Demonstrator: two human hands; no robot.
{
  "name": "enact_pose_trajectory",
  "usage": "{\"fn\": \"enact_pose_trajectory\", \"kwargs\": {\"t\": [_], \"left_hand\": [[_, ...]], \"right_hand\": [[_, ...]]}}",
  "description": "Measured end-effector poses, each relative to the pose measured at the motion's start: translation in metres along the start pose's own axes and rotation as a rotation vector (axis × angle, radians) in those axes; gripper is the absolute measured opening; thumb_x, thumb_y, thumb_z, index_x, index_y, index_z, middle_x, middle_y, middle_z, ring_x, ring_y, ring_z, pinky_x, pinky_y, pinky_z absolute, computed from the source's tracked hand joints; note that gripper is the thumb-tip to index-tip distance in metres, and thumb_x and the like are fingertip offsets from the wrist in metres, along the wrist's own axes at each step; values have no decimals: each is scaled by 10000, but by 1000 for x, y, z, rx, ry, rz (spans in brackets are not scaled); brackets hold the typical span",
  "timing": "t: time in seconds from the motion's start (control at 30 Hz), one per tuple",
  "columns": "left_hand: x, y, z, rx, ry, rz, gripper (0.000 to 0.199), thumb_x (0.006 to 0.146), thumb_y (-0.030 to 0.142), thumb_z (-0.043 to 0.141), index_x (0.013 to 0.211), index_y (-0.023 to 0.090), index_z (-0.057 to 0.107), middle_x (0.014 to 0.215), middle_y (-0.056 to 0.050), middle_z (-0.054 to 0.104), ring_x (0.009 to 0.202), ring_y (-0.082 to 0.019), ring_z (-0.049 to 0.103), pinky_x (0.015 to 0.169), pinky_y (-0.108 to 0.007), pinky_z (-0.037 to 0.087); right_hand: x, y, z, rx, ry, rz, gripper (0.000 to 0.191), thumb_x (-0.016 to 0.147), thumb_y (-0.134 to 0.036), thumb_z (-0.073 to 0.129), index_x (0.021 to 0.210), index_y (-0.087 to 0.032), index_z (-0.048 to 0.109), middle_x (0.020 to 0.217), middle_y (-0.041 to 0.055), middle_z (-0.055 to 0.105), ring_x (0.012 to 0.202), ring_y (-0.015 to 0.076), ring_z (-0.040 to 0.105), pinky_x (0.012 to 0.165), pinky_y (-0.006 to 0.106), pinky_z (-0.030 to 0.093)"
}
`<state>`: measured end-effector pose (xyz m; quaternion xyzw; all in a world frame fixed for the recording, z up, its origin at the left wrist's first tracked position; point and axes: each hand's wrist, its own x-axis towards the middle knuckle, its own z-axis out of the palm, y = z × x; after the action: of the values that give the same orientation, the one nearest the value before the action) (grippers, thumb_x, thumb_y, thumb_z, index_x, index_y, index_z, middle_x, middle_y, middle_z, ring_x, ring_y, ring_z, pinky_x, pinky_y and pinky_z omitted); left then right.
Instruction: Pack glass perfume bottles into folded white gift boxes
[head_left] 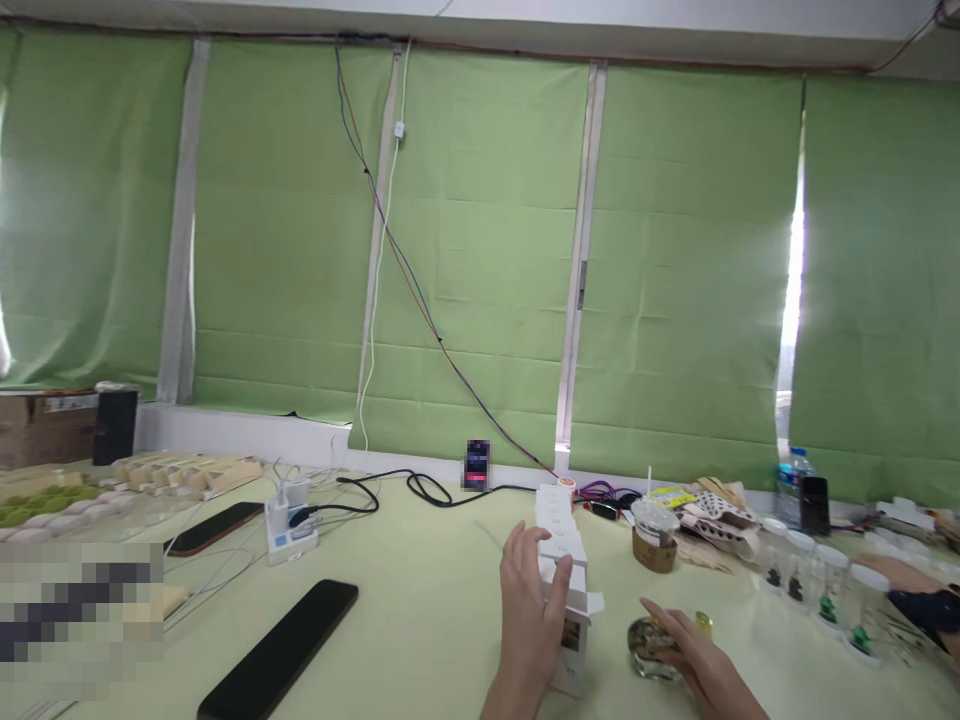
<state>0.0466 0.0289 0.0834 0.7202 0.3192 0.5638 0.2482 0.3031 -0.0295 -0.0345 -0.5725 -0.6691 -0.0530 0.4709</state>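
A row of small white boxes (559, 530) runs away from me across the table. My left hand (529, 590) is curved about the nearest white box (571, 660), thumb on its right and fingers on its left. That box has its flap standing open and a small picture on its side. To its right, my right hand (694, 655) has its fingers bent over a small round glass jar (646, 650) close to the tabletop. A gold-coloured piece (703, 625) shows behind this hand; whether it belongs to the jar I cannot tell.
A black phone (281, 650) lies at left, near a white power strip (292, 540) with cables. Behind my right hand stands a drink cup (655, 550) with a straw. Lidded clear jars (829, 590) line the right, near another person's arm (919, 590).
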Motion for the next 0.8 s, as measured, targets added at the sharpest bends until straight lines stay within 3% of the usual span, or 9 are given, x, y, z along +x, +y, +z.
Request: {"fn": "enact_pose_trajectory", "kwargs": {"t": [0.1,0.23,0.37,0.47,0.63,0.8], "left_hand": [[-3,-20,9,3,-113,-78,371,832,383,534,1154,198,549,1302,-127,507,1304,-310,334,1062,-480,282],[-18,-34,24,56,-168,-86,503,717,222,597,1218,208,549,1302,-86,542,1313,-316,314,1083,-455,242],[-25,-35,28,68,-190,-110,610,677,173,571,1284,186,504,1356,-80,504,1311,-311,314,1097,-428,214],[-27,-34,29,60,-174,-120,615,660,173,572,1271,186,505,1337,-84,518,1296,-315,325,1085,-428,230],[-30,-33,27,-1,-107,-218,628,568,116,575,1189,190,516,1191,-97,587,1214,-322,399,1031,-424,301],[-23,-35,25,-238,-163,-267,706,559,92,598,1232,218,425,1183,-63,590,1081,-254,535,898,-304,422]], "right_hand": [[1,-1,4,-15,86,10,434,891,-276,365,1300,-364,481,1072,67,647,931,209,653,742,319,534],[11,-17,-5,3,199,140,382,878,-397,440,1245,-312,503,1194,75,620,1072,259,609,879,383,512],[32,-57,-15,103,371,290,477,850,-499,469,1272,-276,452,1237,89,583,1105,277,577,864,357,525],[50,-92,-15,227,436,279,516,847,-495,496,1301,-265,412,1265,92,542,1131,274,542,876,349,507],[67,-126,9,425,310,200,485,857,-428,532,1300,-263,420,1196,87,559,1096,235,555,898,337,494],[65,-117,37,425,236,132,409,875,-357,509,1270,-251,491,1262,77,572,1127,234,558,929,331,484]]}}
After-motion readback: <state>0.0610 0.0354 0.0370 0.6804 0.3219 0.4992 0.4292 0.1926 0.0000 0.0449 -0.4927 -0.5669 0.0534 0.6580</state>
